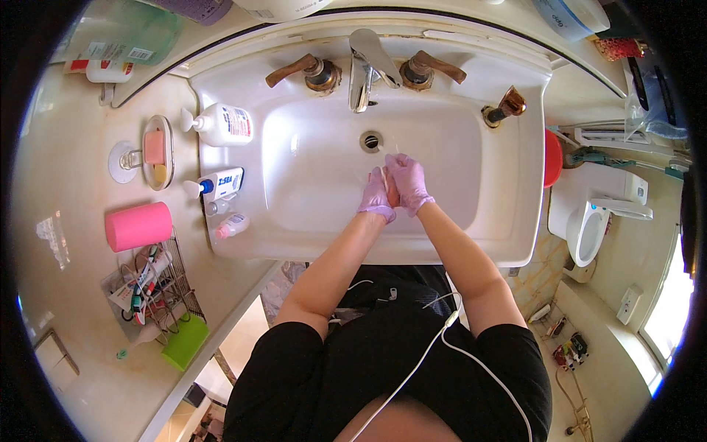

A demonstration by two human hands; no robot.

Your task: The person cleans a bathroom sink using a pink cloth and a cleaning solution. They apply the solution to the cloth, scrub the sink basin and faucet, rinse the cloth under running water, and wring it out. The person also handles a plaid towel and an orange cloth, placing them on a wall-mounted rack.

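Note:
Both my hands wear thin light-purple gloves and are close together above the white ceramic sink [326,215]. My left hand [375,194] is curled around a small pink-and-white item [392,190]. Pressed against the same item from the other side is my right hand [409,182], its fingers bent. The gloves hide most of the item, so I cannot tell what it is. Just beyond my fingertips is the round drain [371,142]. The chrome faucet [362,72] stands behind it, between two worn tap handles [298,69].
Along the sink's left rim stand a white pump bottle [226,125], a smaller pump bottle [223,183] and a small pink-capped bottle [233,225]. Farther left are a soap dish [169,154], a pink cup [138,225] and a wire toothbrush rack [179,265]. A toilet [586,237] is at right.

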